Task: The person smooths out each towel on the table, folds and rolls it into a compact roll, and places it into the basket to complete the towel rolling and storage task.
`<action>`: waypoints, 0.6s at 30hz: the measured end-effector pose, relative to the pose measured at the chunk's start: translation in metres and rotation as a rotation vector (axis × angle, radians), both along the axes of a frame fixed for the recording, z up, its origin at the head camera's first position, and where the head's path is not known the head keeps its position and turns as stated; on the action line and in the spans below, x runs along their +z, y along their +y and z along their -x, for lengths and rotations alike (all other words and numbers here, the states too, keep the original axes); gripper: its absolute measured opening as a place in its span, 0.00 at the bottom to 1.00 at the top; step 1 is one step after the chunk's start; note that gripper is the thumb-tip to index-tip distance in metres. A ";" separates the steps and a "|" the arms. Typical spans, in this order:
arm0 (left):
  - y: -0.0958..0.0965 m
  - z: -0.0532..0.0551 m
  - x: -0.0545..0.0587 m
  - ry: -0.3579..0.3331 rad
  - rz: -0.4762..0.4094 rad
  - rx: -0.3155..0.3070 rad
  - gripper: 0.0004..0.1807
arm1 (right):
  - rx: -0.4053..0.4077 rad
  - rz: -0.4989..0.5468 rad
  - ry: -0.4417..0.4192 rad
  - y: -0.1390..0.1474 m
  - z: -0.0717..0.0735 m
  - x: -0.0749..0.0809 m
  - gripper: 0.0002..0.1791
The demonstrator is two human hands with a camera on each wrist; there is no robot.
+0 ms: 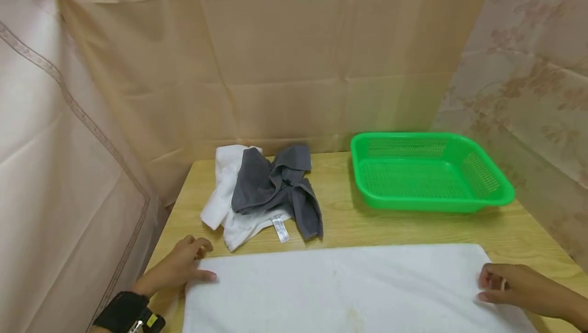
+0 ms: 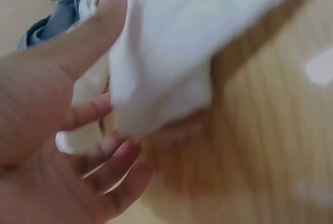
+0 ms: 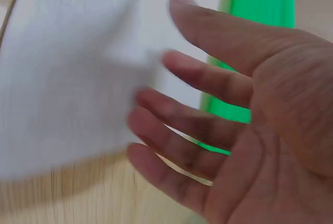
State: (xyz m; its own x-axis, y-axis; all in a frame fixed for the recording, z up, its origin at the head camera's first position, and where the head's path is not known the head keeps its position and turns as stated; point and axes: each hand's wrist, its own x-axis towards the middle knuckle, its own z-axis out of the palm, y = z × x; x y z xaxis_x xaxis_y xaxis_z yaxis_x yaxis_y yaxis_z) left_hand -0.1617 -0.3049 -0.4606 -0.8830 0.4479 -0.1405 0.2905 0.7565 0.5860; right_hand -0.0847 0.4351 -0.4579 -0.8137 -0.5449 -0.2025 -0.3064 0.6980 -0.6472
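Observation:
A white towel lies spread out along the near part of the wooden table, with faint yellowish marks on it. At its left edge is my left hand, thumb over the cloth and the other fingers spread beyond the edge. The left wrist view has the towel's loose corner between thumb and fingertips, without a grip round it. My right hand hovers by the right edge, fingers loosely bent. In the right wrist view its fingers are parted, with nothing held, in front of the blurred white cloth.
Behind the towel lies a crumpled dark grey cloth on top of a white cloth with a label. A green plastic basket stands at the back right. Beige fabric hangs behind the table, with more drapes at both sides.

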 end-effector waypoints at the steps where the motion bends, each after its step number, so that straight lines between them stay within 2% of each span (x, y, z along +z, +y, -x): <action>1: 0.000 0.000 -0.004 -0.005 -0.002 0.026 0.25 | -0.020 -0.027 0.075 -0.006 0.002 -0.003 0.06; 3: 0.001 0.000 -0.007 -0.048 -0.045 0.070 0.19 | -0.037 -0.058 0.185 -0.017 0.007 -0.009 0.12; 7: 0.005 0.004 -0.005 -0.144 -0.205 0.196 0.18 | -0.100 -0.149 0.276 -0.029 0.015 -0.015 0.16; 9: 0.007 0.008 -0.003 -0.163 -0.294 0.271 0.20 | -0.165 -0.199 0.260 -0.030 0.019 -0.014 0.16; 11: 0.008 0.013 -0.001 -0.185 -0.341 0.335 0.22 | -0.216 -0.235 0.257 -0.030 0.022 -0.014 0.16; 13: 0.008 0.014 0.000 -0.222 -0.318 0.365 0.25 | -0.245 -0.255 0.243 -0.030 0.025 -0.013 0.17; 15: 0.006 0.014 -0.001 -0.275 -0.267 0.366 0.25 | -0.248 -0.282 0.237 -0.033 0.029 -0.011 0.16; 16: 0.005 0.012 -0.001 -0.291 -0.234 0.352 0.25 | -0.239 -0.292 0.262 -0.037 0.031 -0.011 0.15; 18: 0.002 0.009 0.001 -0.326 -0.236 0.298 0.22 | -0.226 -0.306 0.287 -0.050 0.037 -0.007 0.13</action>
State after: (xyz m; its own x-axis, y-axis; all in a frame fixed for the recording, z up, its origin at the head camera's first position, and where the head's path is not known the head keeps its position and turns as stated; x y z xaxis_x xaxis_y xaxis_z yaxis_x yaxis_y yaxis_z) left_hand -0.1707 -0.3027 -0.4597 -0.9043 0.2354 -0.3561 -0.1453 0.6146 0.7753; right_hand -0.1213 0.3849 -0.4644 -0.9515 -0.2980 -0.0757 -0.2611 0.9131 -0.3133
